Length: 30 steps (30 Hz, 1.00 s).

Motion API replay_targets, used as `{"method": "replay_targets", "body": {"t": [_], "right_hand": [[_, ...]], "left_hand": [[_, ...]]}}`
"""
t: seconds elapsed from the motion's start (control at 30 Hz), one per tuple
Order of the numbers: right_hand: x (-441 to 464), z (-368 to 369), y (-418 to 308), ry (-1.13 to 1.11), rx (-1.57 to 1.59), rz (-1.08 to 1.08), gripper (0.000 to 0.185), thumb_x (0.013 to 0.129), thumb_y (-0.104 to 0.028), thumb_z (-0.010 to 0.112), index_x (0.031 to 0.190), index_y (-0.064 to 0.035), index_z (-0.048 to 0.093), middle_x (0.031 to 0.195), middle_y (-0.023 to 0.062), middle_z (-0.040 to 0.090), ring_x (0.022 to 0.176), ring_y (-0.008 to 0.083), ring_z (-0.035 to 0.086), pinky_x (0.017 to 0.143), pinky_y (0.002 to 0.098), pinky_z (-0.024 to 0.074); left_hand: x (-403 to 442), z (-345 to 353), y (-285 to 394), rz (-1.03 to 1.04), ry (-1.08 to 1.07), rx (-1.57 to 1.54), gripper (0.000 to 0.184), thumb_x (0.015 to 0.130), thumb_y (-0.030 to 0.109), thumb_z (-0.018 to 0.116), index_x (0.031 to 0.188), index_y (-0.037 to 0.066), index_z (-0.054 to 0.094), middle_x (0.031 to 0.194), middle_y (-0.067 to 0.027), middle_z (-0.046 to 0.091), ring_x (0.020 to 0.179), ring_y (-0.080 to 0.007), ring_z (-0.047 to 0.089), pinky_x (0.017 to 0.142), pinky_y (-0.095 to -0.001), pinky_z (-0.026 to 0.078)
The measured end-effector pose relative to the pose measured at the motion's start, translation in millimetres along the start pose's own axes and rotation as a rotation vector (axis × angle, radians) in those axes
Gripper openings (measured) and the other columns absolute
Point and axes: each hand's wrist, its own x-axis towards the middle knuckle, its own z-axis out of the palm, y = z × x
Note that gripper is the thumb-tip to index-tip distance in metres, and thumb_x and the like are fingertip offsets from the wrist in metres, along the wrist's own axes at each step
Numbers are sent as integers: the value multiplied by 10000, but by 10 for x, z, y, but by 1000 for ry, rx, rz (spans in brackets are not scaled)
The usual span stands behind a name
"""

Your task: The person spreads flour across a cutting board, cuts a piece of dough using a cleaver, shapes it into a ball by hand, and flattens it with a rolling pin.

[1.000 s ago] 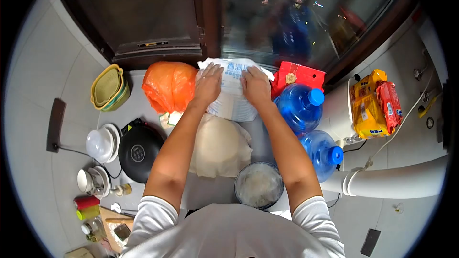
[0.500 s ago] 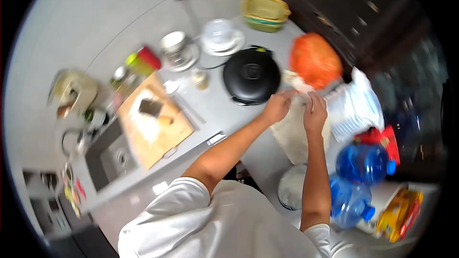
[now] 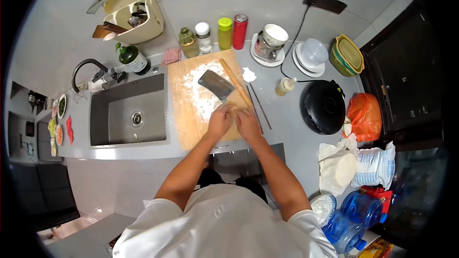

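My left hand (image 3: 220, 123) and my right hand (image 3: 248, 124) are close together over the lower right of a floured wooden cutting board (image 3: 183, 129). The fingers of both are curled inward; whatever they hold between them is too small to make out. Just beyond my fingertips lies a cleaver (image 3: 215, 84), its wide blade flat on the flour. A rolling pin (image 3: 234, 79) rests slantwise along the board's right side. Two dark chopsticks (image 3: 259, 107) lie on the counter near my right hand.
Left of the board is a sink (image 3: 110, 129). Bottles and a red flask (image 3: 240, 31) line the wall. At right are a black round electric pan (image 3: 323, 107), an orange bag (image 3: 364, 116), a pale cloth (image 3: 330, 181) with a round white sheet, and blue water jugs (image 3: 344, 231).
Both hands have moved from the pale cloth at the right to the cutting board. The view has turned left with them. A round white sheet now shows on the cloth.
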Motion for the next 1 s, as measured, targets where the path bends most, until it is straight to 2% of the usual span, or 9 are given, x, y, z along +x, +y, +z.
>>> {"method": "replay_targets", "body": {"t": [0.03,0.07,0.17,0.23,0.47,0.6,0.8,0.9,1.0], "right_hand": [[225,319,-222,34,-99,-6,330,886,-63,694,1209,-119,730,1208,108,698,1173,339,630,997,467,508],[362,453,-322,79,-189,-13,349,890,-71,689,1231,-135,727,1233,100,690,1195,331,618,1002,471,498],[476,871,-198,-124,-397,160,401,915,-146,676,1315,-167,703,1298,87,669,1227,293,597,1013,451,456],[453,834,-239,-88,-365,103,430,912,-127,675,1338,-181,706,1291,94,670,1206,297,599,1001,455,455],[389,829,-253,20,-415,148,458,924,-74,651,1358,-201,719,1265,102,670,1150,304,594,958,458,444],[582,893,-194,67,-445,143,439,930,-87,645,1346,-202,720,1252,101,674,1142,302,593,945,458,438],[947,947,14,90,-459,121,405,944,-107,632,1327,-206,723,1245,84,681,1132,303,591,927,463,437],[1126,918,124,59,-455,126,383,950,-111,633,1309,-203,731,1237,79,678,1136,302,592,925,460,439],[1240,911,224,22,-482,134,356,950,-111,632,1279,-193,743,1229,70,672,1147,295,592,929,458,447]], "left_hand": [[84,-286,-346,28,58,24,304,906,-13,583,1171,-14,732,1135,-237,721,1037,-429,695,922,-472,563],[107,-434,-541,-30,40,1,280,919,-14,584,1156,-16,734,1157,-237,726,1061,-433,695,942,-472,561],[205,-844,-799,-62,32,39,270,926,-15,584,1150,-14,734,1187,-237,724,1088,-436,691,960,-473,557],[272,-960,-1015,2,71,86,278,923,-26,580,1155,-15,732,1195,-232,723,1083,-429,694,957,-466,558],[494,-931,-1356,31,114,87,291,920,-58,578,1185,-20,693,1220,-242,706,1113,-435,676,983,-467,545],[653,-888,-1427,54,140,140,294,922,-48,580,1194,-15,690,1243,-231,701,1183,-444,637,1015,-489,524],[832,-914,-1453,-21,129,177,316,918,-64,580,1211,-22,688,1259,-237,699,1212,-452,627,1038,-491,516],[958,-915,-1542,34,143,237,347,930,-28,591,1267,-23,674,1310,-255,679,1269,-458,604,1093,-504,485],[1194,-872,-1719,112,141,461,393,947,46,607,1330,-33,645,1393,-273,637,1335,-457,567,1151,-523,437]]}}
